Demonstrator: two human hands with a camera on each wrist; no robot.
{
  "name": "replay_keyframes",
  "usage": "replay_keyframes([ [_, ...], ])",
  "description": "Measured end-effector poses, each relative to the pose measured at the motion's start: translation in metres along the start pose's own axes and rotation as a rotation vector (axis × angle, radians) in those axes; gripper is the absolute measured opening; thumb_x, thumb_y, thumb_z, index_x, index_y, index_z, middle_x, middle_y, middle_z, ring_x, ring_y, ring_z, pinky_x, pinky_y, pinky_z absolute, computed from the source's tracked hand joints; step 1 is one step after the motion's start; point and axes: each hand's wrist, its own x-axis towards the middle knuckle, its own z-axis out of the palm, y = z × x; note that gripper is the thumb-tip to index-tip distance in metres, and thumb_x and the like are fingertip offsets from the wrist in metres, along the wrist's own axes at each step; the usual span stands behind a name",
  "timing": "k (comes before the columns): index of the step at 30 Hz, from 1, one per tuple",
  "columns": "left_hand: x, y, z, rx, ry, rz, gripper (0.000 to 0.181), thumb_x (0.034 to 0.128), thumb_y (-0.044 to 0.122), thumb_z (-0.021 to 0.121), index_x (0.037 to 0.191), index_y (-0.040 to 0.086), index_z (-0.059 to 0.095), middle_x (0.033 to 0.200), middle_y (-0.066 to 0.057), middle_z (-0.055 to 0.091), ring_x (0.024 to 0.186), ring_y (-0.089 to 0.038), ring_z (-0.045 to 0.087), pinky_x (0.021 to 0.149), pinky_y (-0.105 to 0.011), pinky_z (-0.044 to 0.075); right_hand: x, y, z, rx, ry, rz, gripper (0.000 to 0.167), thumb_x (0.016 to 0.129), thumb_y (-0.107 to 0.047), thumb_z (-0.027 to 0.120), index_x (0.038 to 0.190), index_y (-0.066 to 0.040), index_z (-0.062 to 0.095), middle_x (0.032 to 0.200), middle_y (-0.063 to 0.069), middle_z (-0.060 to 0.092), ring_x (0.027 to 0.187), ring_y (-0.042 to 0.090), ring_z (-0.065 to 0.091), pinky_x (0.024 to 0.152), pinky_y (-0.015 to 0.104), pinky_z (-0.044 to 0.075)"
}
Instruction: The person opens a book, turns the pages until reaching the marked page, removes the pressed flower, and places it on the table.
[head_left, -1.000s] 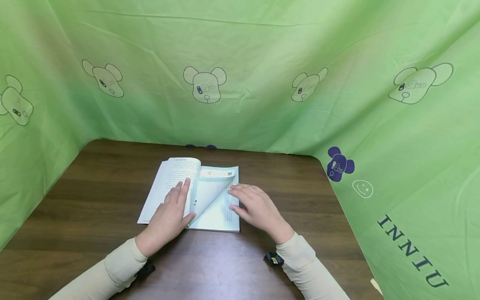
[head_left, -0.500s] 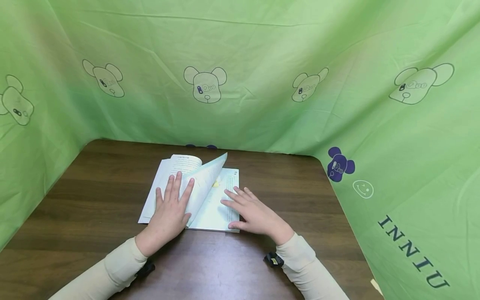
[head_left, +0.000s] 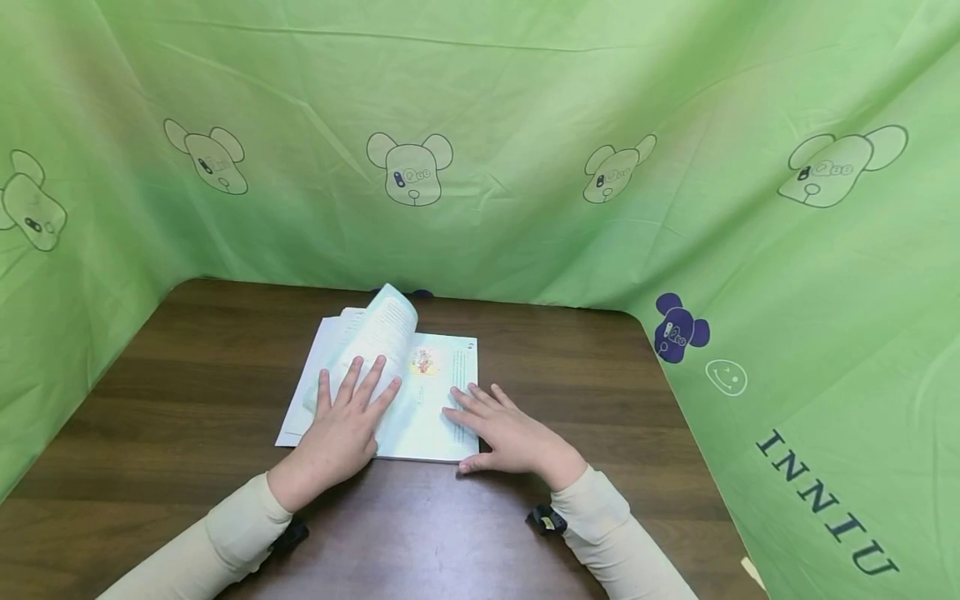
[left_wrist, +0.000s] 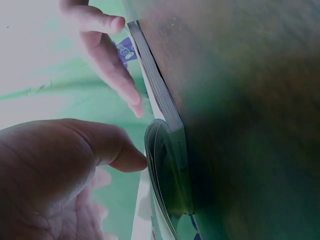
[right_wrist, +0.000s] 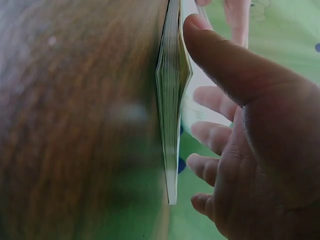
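A paperback book point(head_left: 427, 417) lies spread on the table in the head view, its right page showing a small coloured picture. One loose page point(head_left: 392, 321) curls up and leans over to the left side. My left hand point(head_left: 337, 433) rests on the left pages near the spine with its fingers spread. In the left wrist view its thumb touches the bent pages point(left_wrist: 157, 150) by the spine. My right hand point(head_left: 513, 433) lies at the book's right edge, fingers straight and spread. From the right wrist view, the thumb is at the edge of the page block point(right_wrist: 170, 100).
The book is on a dark brown wooden table point(head_left: 187, 375). A green cloth point(head_left: 510, 233) with bear drawings hangs around the back and sides. Both wrists carry small black devices point(head_left: 546, 519).
The page has swung from the right side over to the left. My left hand's fingers have spread over the left pages. The right hand has let the page go and its fingers have spread.
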Motion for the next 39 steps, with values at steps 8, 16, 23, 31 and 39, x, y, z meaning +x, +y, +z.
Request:
replay_keyframes([
  [8,0.0004,0.002,-0.0043,-0.048,-0.077,0.079,0.067,0.0869,0.001,0.063,0.152,0.013,0.051,0.166,-0.016,0.032,0.151,-0.047,0.029,0.112,-0.074,0.026,-0.0006,-0.0024,0.0002,0.021,-0.042,0.017,0.087,0.089,-0.065,0.066,0.16,-0.024,0.037,0.17,0.004,0.024,0.158,0.03,0.018,0.124,0.06,0.008],
  [16,-0.0009,0.0023,-0.0055,-0.059,-0.204,-0.03,0.059,0.0937,0.012,0.061,0.151,0.008,0.05,0.16,-0.024,0.039,0.147,-0.05,0.034,0.105,-0.075,0.035,-0.0009,-0.0027,0.0006,0.009,-0.048,0.038,0.089,0.088,-0.069,0.064,0.16,-0.024,0.037,0.171,0.001,0.023,0.158,0.028,0.018,0.123,0.064,0.008],
  [23,-0.0015,0.0008,-0.0064,-0.111,-0.274,-0.12,0.068,0.1003,0.045,0.062,0.152,0.004,0.048,0.164,-0.021,0.034,0.149,-0.051,0.029,0.102,-0.078,0.035,-0.0012,-0.0026,0.001,0.008,-0.045,0.038,0.087,0.089,-0.07,0.061,0.16,-0.025,0.038,0.171,0.0,0.022,0.158,0.028,0.017,0.123,0.064,0.007],
  [31,-0.0012,-0.0031,-0.0076,-0.115,-0.296,-0.121,0.085,0.0861,0.048,0.08,0.153,0.006,0.047,0.164,-0.019,0.034,0.15,-0.049,0.03,0.099,-0.077,0.039,-0.0002,-0.0013,-0.0001,-0.022,-0.021,0.011,0.08,0.093,-0.066,0.059,0.158,-0.024,0.042,0.169,0.002,0.027,0.156,0.03,0.024,0.122,0.066,0.01],
  [39,0.0001,-0.001,-0.0062,-0.122,-0.263,-0.138,0.086,0.082,0.047,0.084,0.15,0.006,0.051,0.163,-0.019,0.037,0.147,-0.049,0.034,0.096,-0.077,0.042,-0.0001,-0.0018,-0.0055,-0.087,0.006,-0.045,0.057,0.099,-0.053,0.059,0.147,-0.022,0.059,0.163,0.005,0.041,0.151,0.029,0.036,0.122,0.062,0.019],
])
